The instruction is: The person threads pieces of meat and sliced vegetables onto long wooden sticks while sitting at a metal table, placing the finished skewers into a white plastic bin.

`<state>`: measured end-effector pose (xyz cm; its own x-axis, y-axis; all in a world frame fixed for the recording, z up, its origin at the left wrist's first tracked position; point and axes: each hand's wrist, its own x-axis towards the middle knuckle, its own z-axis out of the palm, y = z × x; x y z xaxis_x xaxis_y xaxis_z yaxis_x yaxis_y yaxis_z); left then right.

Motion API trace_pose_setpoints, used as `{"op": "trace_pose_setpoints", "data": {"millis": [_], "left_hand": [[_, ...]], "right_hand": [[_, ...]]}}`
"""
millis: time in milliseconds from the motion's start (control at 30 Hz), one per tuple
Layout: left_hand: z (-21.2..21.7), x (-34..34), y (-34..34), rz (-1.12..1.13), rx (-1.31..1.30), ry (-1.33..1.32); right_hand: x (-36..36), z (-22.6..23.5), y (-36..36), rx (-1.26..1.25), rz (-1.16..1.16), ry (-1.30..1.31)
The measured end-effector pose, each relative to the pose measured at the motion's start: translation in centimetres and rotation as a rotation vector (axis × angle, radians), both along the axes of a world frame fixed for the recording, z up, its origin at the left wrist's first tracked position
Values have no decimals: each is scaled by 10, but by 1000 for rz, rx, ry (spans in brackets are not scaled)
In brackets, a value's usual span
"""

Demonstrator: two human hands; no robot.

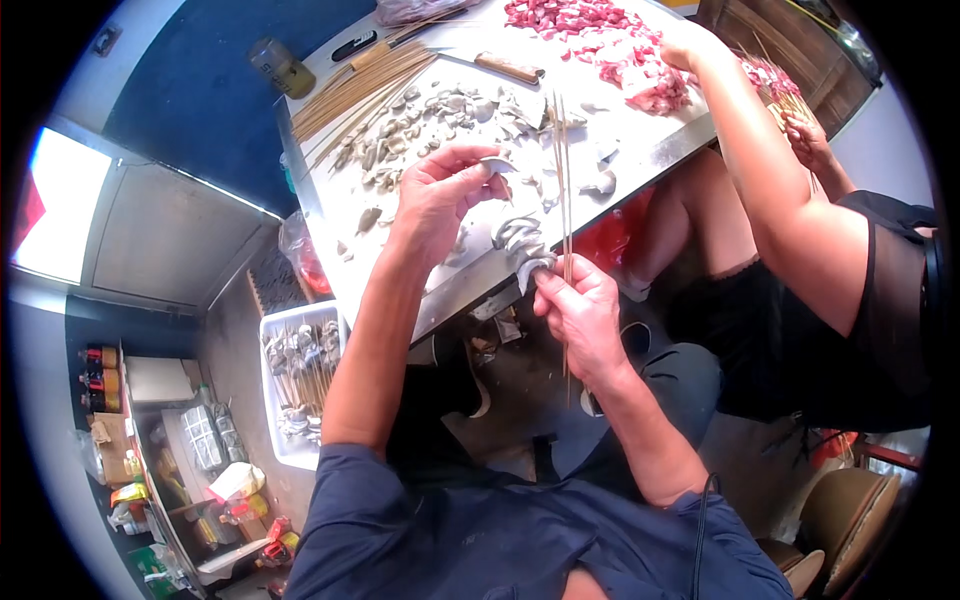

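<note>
Centre frame: left hand (pixel 440 190) pinching grey slice (pixel 497 165); right hand (pixel 580 305) gripping loaded skewer (pixel 565 200). Advise piercing slice centrally, fingers clear of tip.

The tabletop (pixel 655 150) before me is smooth sheet metal with a dull sheen. The skewers (pixel 350 85) are thin, pale, matt wood. The grey slices (pixel 522 245) threaded on my stick look wet and slick, and the red meat cubes (pixel 590 30) glisten. The tray (pixel 272 440) below is white plastic, my sleeves soft dark cloth.
</note>
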<state>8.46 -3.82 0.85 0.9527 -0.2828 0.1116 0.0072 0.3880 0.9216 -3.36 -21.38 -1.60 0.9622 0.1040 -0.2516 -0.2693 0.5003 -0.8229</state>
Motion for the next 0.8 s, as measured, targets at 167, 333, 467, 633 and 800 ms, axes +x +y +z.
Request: {"op": "trace_pose_setpoints", "data": {"millis": [167,333,467,633,800], "left_hand": [[3,-6,-4,33,43,2],[1,-6,-7,49,54,-42],[4,-8,-8,87,150,-136],[16,-14,-11,75,382,-210],[26,-19,-6,-121,610,-218]], "right_hand": [[0,-1,1,5,-7,-3],[-1,-2,-1,1,-18,-3],[-2,4,-2,-9,-28,2],[-1,3,-4,-2,-47,-18],[-2,2,-5,8,-61,-5]]}}
